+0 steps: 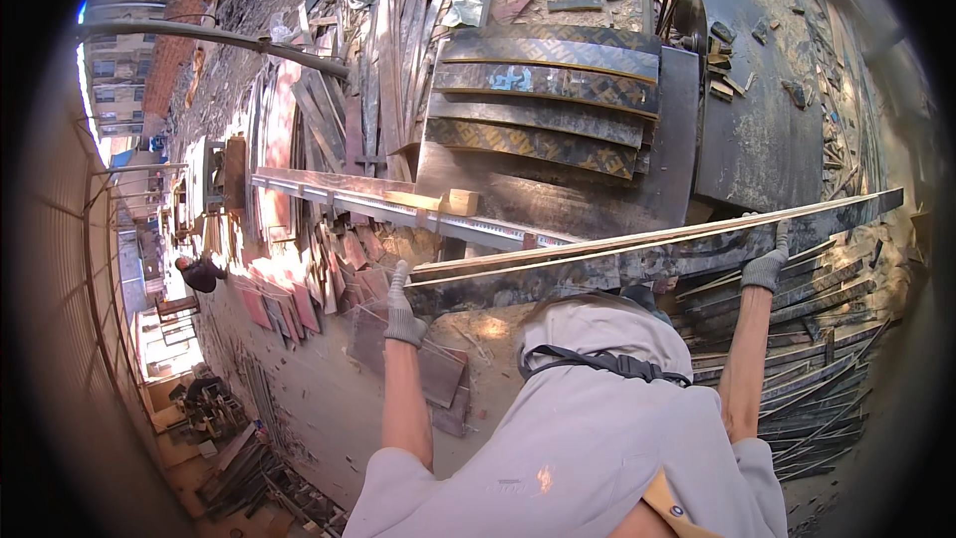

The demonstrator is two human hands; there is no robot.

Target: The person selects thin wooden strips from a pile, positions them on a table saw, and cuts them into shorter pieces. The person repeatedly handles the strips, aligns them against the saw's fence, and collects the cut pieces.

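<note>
Two long, narrow plywood strips (637, 261) with dark faces and pale edges lie together across the front of my body, the right end higher in view. At their left end my left hand (403, 315), in a grey knit glove, grips them with a finger pointing up along the end. Further right, my right hand (766, 265), gloved the same way, holds them a little short of the other end. The fingers beneath the strips are hidden. Just beyond their left part runs a metal rail with a measuring scale (478, 229), and a small wood block (462, 202) sits on it.
Several dark-faced boards (543, 90) lie stacked on a metal table (538, 201) ahead. Long dark strips (817, 359) are piled at my right. Reddish boards (284, 289) and offcuts lie to the left, where another person (202, 273) is partly visible. A pole (214, 36) crosses the upper left.
</note>
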